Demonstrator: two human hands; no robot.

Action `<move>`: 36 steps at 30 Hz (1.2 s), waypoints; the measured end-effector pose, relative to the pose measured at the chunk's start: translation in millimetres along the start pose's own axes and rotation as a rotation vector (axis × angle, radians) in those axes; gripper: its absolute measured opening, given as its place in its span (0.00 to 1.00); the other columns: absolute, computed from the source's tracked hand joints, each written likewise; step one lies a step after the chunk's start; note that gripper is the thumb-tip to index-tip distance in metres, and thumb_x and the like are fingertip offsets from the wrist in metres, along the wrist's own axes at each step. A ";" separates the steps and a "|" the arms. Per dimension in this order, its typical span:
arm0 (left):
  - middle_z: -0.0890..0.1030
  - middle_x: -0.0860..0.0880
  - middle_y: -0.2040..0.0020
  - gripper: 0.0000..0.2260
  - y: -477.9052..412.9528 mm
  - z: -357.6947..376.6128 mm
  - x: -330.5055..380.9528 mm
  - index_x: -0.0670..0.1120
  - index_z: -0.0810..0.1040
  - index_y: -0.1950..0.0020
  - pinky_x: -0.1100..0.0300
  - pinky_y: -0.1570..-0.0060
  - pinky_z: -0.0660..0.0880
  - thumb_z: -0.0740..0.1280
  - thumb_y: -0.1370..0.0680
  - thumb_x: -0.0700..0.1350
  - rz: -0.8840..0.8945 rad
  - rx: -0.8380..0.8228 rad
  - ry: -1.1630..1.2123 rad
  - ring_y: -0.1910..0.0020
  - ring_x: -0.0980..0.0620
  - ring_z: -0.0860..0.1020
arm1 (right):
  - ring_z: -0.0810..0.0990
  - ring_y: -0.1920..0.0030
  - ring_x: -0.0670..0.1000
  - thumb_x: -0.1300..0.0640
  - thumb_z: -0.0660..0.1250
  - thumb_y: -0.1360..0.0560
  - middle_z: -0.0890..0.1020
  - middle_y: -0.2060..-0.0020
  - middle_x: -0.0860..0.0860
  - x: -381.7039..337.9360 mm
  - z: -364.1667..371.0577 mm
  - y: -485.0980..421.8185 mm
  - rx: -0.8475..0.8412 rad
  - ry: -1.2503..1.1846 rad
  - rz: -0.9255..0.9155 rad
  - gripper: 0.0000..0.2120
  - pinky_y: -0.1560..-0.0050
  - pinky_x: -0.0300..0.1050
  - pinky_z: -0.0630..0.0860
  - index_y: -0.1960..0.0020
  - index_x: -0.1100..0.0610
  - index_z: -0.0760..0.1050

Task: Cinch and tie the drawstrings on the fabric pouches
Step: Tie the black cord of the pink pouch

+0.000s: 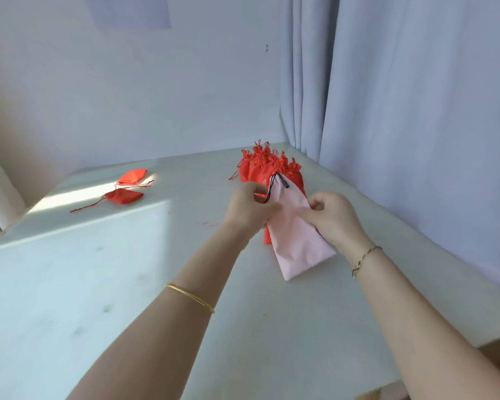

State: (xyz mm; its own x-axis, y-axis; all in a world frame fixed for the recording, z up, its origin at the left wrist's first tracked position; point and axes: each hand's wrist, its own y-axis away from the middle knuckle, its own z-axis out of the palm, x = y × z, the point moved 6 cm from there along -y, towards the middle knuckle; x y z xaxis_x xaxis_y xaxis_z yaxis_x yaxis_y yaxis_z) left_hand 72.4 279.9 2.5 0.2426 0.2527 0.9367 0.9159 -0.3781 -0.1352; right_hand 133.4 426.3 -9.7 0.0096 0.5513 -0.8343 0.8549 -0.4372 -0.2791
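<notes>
Over the white table, the pink pouch is up in both hands, overlapping the red pouch heap. Left hand curls round its left edge; right hand pinches the right edge, black drawstring dangling.

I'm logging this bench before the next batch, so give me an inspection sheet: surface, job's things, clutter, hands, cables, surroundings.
Surface: pale table, sunlit patch at far left, faint marks.
Job's things: pink pouch with dark drawstring, top flat, not gathered; red pouch pile behind it, tops gathered; two red pouches far left, strings trailing loose.
Clutter: nothing seen.
Hands: left hand and right hand both grip the pink pouch.
Cables: nothing seen.
Surroundings: wall with a paper sheet; curtain at right.
</notes>
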 end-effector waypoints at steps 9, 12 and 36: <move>0.73 0.48 0.44 0.20 -2.9 7.8 -10.4 0.45 0.69 0.35 0.49 0.47 0.77 0.67 0.26 0.41 0.068 0.086 -0.084 0.46 0.44 0.77 | 0.76 0.54 0.57 0.56 0.66 0.29 0.77 0.55 0.53 13.1 3.1 -8.4 0.195 0.211 0.043 0.06 0.61 0.45 0.71 0.54 0.56 0.71; 0.73 0.45 0.41 0.20 -3.1 8.8 -13.6 0.46 0.69 0.35 0.58 0.57 0.75 0.67 0.26 0.41 0.073 0.098 -0.092 0.50 0.47 0.76 | 0.74 0.47 0.56 0.55 0.65 0.27 0.75 0.48 0.54 11.3 -3.6 -0.8 0.264 0.221 0.030 0.12 0.54 0.47 0.71 0.46 0.58 0.71; 0.74 0.44 0.41 0.19 0.9 -3.3 -40.4 0.47 0.69 0.37 0.66 0.69 0.70 0.69 0.25 0.47 0.014 0.057 -0.020 0.50 0.47 0.77 | 0.73 0.48 0.57 0.61 0.63 0.29 0.76 0.51 0.54 -42.5 16.3 24.8 0.432 0.347 -0.278 0.10 0.56 0.52 0.72 0.48 0.58 0.73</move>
State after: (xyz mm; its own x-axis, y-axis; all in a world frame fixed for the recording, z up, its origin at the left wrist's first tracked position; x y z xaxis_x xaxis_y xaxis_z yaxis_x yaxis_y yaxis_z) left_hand 62.5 266.5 -34.3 0.2613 0.2655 0.9280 0.9289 -0.3305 -0.1670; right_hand 145.7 380.5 11.1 0.0471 0.8531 -0.5196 0.5633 -0.4523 -0.6915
